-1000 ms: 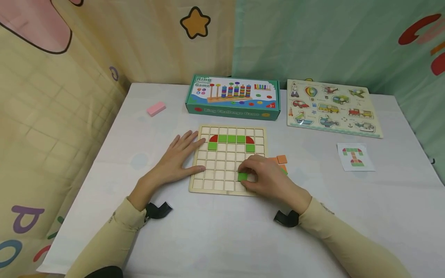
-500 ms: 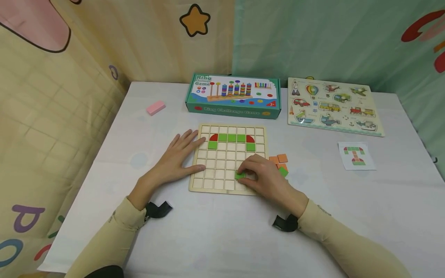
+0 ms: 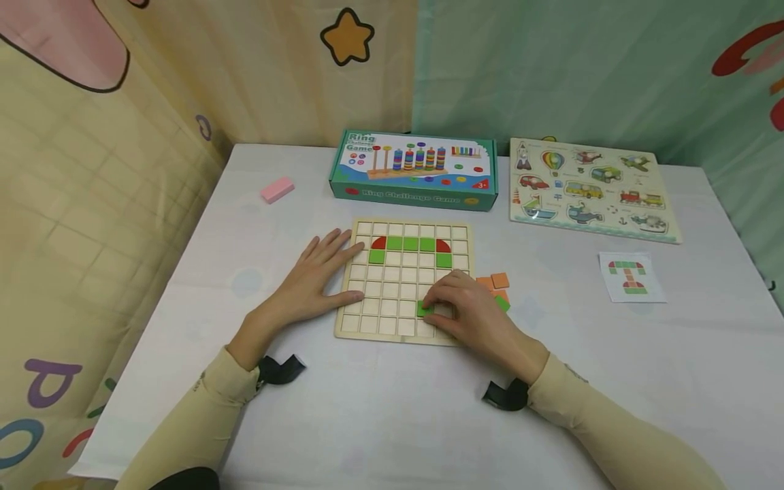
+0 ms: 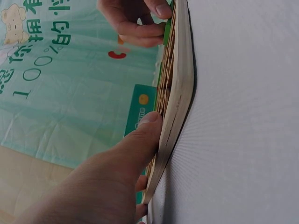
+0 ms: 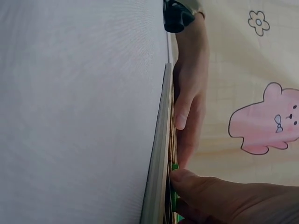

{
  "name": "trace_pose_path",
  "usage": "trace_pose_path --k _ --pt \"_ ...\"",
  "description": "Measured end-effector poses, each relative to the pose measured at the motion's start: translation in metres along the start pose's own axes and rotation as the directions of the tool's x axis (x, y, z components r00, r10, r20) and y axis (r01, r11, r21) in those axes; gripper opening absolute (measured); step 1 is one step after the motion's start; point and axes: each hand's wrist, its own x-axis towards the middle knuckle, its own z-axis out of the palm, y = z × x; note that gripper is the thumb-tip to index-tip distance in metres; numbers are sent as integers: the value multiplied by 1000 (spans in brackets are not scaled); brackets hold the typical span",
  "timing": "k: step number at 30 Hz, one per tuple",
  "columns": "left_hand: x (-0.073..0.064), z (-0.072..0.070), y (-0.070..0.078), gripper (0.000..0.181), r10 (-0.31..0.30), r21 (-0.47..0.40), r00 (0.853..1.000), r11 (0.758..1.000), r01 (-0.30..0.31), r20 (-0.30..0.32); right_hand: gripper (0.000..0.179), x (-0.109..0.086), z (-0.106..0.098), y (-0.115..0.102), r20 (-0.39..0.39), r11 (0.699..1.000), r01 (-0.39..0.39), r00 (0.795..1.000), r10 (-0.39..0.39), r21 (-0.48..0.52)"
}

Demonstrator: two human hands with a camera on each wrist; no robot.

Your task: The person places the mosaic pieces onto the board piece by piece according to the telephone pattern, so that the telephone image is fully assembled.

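A light wooden grid board lies mid-table. My right hand is over its lower right part, thumb and fingers pinching a green square tile at the grid cells. From the right wrist, the thumb appears against the green tile's edge, close on the board. My left hand rests at the board's left side with fingers spread, thumb and fingertips over the rim. Near the board's top, a red quarter-round tile, a row of green squares and another red quarter-round form an arch, with green squares below both ends.
Loose orange tiles and a green piece lie right of the board, partly behind my right hand. A pattern card is farther right. Behind stand a ring game box, a vehicle picture puzzle and a pink block.
My right hand has shifted the green tile slightly left and away from me across the grid. The left hand stays at the board's edge.
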Motion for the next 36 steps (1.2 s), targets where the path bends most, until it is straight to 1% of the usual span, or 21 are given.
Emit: trace_pose_path --k 4,8,11,16,18,21,25,29,31,33,36 --pt "0 0 1 90 -5 3 1000 1000 5 5 21 1 -3 0 21 1000 7 1000 -7 -13" --pt "0 -1 2 90 -14 5 1000 1000 14 8 25 2 -4 1 63 998 44 997 -41 -39" --pt "-1 -1 1 90 -12 6 1000 1000 12 2 25 1 -3 0 79 996 71 995 -67 -49" --pt "0 1 1 91 -11 9 1000 1000 11 1 25 1 -8 0 108 999 47 993 -44 -24" --pt "0 1 1 91 -12 9 1000 1000 12 5 25 2 -15 3 121 1000 22 992 -22 -4" --pt "1 1 2 91 -11 6 1000 1000 11 7 24 3 -31 12 131 999 -32 991 29 21" --pt "1 1 2 91 -14 7 1000 1000 14 10 26 6 -55 32 141 994 -110 984 109 3" --pt "1 2 1 91 -14 7 1000 1000 14 12 29 5 -73 54 133 978 -201 969 207 -58" --pt "1 2 1 90 -14 7 1000 1000 13 12 29 4 -80 62 138 967 -243 958 252 -82" --pt "1 3 0 90 -11 8 1000 1000 11 11 29 2 -84 68 152 959 -267 948 280 -98" --pt "1 2 1 91 -9 9 1000 1000 9 10 25 1 -86 71 182 953 -286 936 301 -103"
